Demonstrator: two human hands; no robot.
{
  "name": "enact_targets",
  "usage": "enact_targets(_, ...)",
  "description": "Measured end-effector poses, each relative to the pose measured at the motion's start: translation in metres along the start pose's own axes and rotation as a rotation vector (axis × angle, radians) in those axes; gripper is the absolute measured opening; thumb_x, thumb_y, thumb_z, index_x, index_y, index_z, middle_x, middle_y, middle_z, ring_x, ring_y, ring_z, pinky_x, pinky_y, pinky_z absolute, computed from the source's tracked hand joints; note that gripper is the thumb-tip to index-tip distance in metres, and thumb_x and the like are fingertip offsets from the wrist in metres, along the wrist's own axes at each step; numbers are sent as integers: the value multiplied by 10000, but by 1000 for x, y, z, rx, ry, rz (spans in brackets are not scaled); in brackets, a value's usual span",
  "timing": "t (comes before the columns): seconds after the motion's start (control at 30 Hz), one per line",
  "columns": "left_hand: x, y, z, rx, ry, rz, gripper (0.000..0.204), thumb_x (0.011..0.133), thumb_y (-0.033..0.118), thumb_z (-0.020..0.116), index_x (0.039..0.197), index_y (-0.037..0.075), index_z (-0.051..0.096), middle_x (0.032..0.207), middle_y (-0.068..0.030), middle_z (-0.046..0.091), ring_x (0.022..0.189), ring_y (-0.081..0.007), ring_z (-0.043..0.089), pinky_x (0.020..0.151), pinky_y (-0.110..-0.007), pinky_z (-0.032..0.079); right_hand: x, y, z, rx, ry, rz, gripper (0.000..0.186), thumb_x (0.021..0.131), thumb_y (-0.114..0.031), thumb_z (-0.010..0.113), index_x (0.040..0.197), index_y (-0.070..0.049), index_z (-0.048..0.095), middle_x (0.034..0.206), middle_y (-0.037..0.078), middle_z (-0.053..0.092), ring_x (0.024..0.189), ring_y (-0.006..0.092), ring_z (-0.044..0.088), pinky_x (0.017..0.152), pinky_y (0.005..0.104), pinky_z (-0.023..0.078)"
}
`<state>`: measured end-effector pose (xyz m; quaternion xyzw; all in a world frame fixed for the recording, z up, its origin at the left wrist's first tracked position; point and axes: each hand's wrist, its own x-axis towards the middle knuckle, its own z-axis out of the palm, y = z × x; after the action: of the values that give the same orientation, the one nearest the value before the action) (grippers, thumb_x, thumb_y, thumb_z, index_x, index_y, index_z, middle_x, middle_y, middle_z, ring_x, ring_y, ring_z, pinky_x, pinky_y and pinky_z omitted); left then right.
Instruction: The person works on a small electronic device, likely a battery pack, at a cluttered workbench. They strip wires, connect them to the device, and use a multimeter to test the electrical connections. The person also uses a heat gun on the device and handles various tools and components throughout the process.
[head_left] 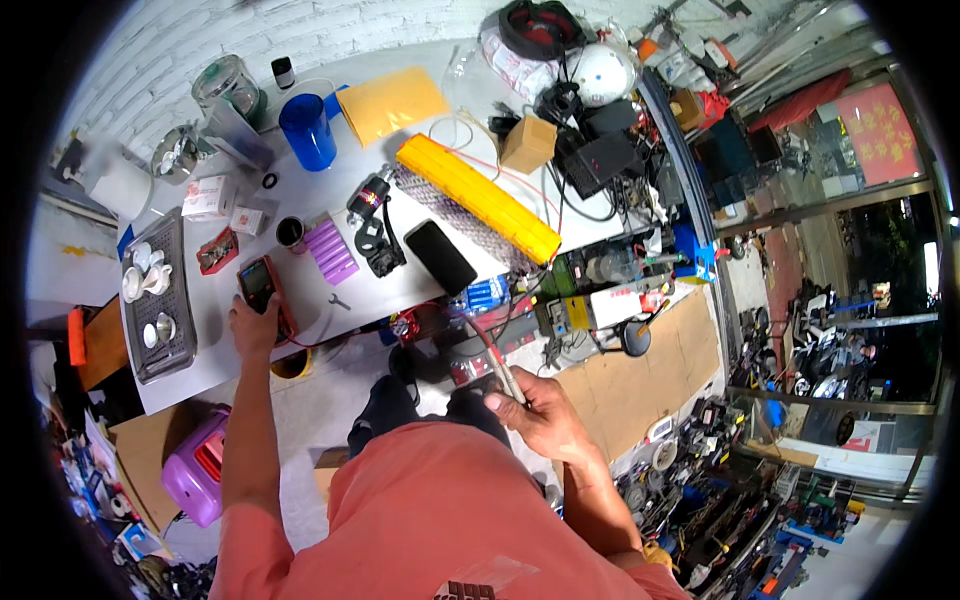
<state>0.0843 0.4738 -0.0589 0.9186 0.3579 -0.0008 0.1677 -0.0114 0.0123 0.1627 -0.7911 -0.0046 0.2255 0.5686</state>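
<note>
My left hand (252, 322) grips a red multimeter with a dark screen (261, 285) near the front edge of the white table (200, 370). My right hand (535, 420) is closed round slim probes (505, 375) with red and pale parts, held out past the table's edge. A small wrench (337, 301) lies right of the meter, near a purple row of cells (330, 250). A black phone (441, 256) lies further right, beside a long yellow bar-shaped pack (480, 200) on patterned padding. A black and dark-red cylindrical part (369, 200) with a black fitting sits between them.
A tray of teacups (158, 290), boxes (208, 197), a blue canister (308, 132), a yellow envelope (393, 105) and tangled black gear (590, 150) crowd the table. Cardboard (640, 380) lies at right below it, near piles of parts. A purple case (195, 470) stands at lower left.
</note>
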Motion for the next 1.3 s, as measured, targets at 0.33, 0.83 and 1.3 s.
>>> enact_targets(0.33,-5,17,11,94,-97,-41,1121,775,568,808,1579,15,258,1486,-277,455,1375,-453,468,1115,-543,434,-10,-10,-1,-141,-88,-92,271,971,-216,712,930,11,571,797,218,554,728,432,538,653,475,425)
enact_targets(0.83,-11,26,4,65,-155,-75,1165,749,564,828,1582,38,208,1466,-280,474,1354,-445,498,1111,-529,430,-20,-3,-2,-171,-71,-124,368,981,-273,697,842,7,502,768,221,527,734,455,521,651,503,399)
enact_targets(1.3,-10,22,1,3,-125,-39,1089,722,449,866,1542,15,296,1404,-276,539,1295,-452,554,1077,-507,463,-26,-21,-11,-249,-84,-193,361,991,-294,681,857,3,527,783,220,546,766,461,553,661,513,417)
